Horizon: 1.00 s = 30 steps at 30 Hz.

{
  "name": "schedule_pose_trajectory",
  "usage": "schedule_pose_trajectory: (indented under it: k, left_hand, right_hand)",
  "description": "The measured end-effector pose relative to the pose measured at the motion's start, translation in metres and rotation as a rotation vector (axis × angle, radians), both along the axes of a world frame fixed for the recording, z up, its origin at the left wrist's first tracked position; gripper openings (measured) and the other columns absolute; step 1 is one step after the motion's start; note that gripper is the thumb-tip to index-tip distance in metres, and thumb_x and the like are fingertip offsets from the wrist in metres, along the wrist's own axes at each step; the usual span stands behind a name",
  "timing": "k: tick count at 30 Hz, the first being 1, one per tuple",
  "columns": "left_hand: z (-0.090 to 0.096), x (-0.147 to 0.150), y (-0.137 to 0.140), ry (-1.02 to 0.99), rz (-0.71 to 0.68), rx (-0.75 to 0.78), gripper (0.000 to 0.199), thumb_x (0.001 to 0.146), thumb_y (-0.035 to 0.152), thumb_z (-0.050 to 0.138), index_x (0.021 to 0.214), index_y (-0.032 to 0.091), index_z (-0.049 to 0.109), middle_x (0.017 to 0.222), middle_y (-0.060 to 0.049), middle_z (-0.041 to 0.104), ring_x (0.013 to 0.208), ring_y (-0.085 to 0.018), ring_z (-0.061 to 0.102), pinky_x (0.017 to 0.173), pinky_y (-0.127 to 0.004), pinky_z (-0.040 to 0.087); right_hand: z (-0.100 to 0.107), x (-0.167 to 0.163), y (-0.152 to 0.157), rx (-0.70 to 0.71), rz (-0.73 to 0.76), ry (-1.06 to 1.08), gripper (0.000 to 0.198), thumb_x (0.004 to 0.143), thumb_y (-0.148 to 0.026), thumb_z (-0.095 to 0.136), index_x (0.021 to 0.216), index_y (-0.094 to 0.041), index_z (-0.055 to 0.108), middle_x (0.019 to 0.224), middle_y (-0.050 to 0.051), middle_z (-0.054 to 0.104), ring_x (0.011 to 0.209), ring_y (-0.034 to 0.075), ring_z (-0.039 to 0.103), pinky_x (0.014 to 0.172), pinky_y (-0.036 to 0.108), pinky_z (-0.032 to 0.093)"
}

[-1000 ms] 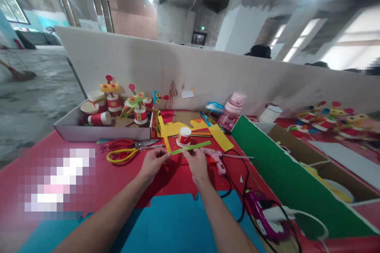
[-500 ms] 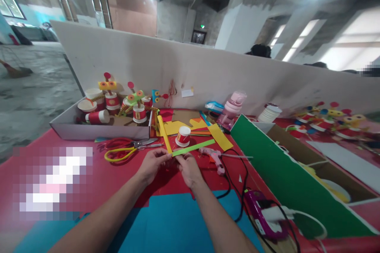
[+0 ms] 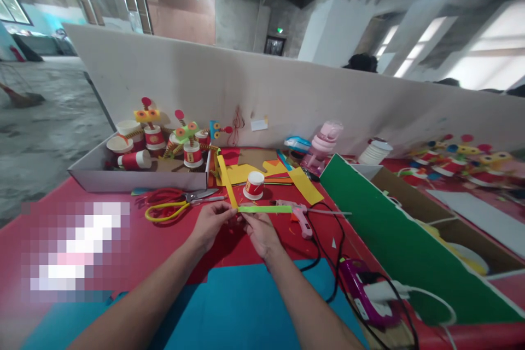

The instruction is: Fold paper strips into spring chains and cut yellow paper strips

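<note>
A yellow paper strip [image 3: 228,181] and a green paper strip [image 3: 264,209] meet at one corner between my hands. My left hand [image 3: 213,223] pinches that corner, where the yellow strip runs away from me. My right hand [image 3: 257,229] has its fingers closed at the near end of the green strip, which stretches out to the right. Just beyond the corner stands a red and white paper cup [image 3: 254,185]. Right of my right hand lies a pink glue gun [image 3: 302,221], with the green strip's far end close to it.
Scissors with yellow handles [image 3: 168,211] lie left of my hands. A white box [image 3: 139,179] holds several paper-cup figures. Blue sheets [image 3: 246,306] cover the near table. To the right are a green-sided box [image 3: 394,240], a purple power strip [image 3: 365,295] and black cables.
The green strip has swung from slanting away on the right to lying nearly level across the view. Both hands stay at the corner; the camera view has shifted slightly.
</note>
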<state>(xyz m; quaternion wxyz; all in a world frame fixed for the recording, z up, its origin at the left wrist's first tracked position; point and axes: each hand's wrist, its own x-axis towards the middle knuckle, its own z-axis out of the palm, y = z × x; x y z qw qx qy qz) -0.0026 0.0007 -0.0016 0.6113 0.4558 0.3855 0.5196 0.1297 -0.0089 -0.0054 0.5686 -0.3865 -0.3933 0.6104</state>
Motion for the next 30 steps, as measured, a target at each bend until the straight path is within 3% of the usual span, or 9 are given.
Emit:
schedule_pose_trajectory:
  k: [5,11,16,22,24,30]
  left_hand:
    - [-0.0005,0.0015,-0.0002,0.001,0.048,-0.049,0.027,0.062,0.035,0.079,0.068,0.012,0.066,0.058,-0.003,0.064,0.049,-0.011,0.053,0.050,-0.023,0.041]
    - [-0.0024,0.0042,-0.0018,-0.034,0.066,-0.076,0.028,0.059,0.035,0.080,0.066,0.012,0.067,0.057,-0.003,0.063,0.047,-0.011,0.054,0.048,-0.023,0.041]
    - [-0.0016,0.0044,-0.0033,-0.073,0.004,-0.077,0.029,0.064,0.037,0.078,0.074,0.011,0.070,0.062,-0.004,0.066,0.050,-0.011,0.055,0.051,-0.023,0.044]
    - [0.0001,0.0069,-0.0077,-0.094,-0.060,-0.011,0.033,0.064,0.027,0.079,0.093,0.015,0.069,0.080,-0.005,0.070,0.065,-0.013,0.060,0.061,-0.023,0.046]
    - [0.0010,0.0081,-0.0084,-0.095,-0.027,-0.019,0.034,0.064,0.026,0.079,0.094,0.016,0.068,0.084,-0.005,0.070,0.070,-0.014,0.061,0.064,-0.023,0.047]
    - [-0.0034,0.0046,-0.0024,0.054,0.146,0.022,0.018,0.067,0.030,0.075,0.075,0.017,0.065,0.068,0.001,0.065,0.062,-0.011,0.057,0.059,-0.020,0.044]
  right_hand:
    - [-0.0080,-0.0003,0.0026,-0.006,-0.042,-0.022,0.031,0.064,-0.043,0.075,0.081,-0.019,0.067,0.068,0.000,0.065,0.060,0.013,0.058,0.059,0.025,0.048]
    - [-0.0046,0.0018,0.0009,0.127,-0.142,-0.305,0.023,0.072,-0.038,0.069,0.083,-0.018,0.070,0.074,0.002,0.069,0.068,0.015,0.060,0.065,0.026,0.048]
    - [-0.0021,0.0049,-0.0001,0.190,-0.210,-0.441,0.024,0.078,-0.040,0.063,0.085,-0.018,0.070,0.072,0.003,0.069,0.068,0.018,0.062,0.065,0.028,0.049]
    - [-0.0037,0.0055,0.0009,0.200,-0.301,-0.384,0.027,0.080,-0.041,0.062,0.087,-0.016,0.067,0.078,0.005,0.070,0.074,0.019,0.063,0.070,0.029,0.050]
    - [-0.0048,0.0037,0.0004,0.200,-0.307,-0.351,0.027,0.080,-0.042,0.062,0.088,-0.017,0.066,0.080,0.005,0.070,0.075,0.019,0.064,0.070,0.029,0.051]
    - [-0.0055,0.0023,-0.0001,0.205,-0.209,-0.426,0.027,0.079,-0.041,0.064,0.090,-0.017,0.068,0.084,0.005,0.071,0.077,0.020,0.064,0.072,0.030,0.051]
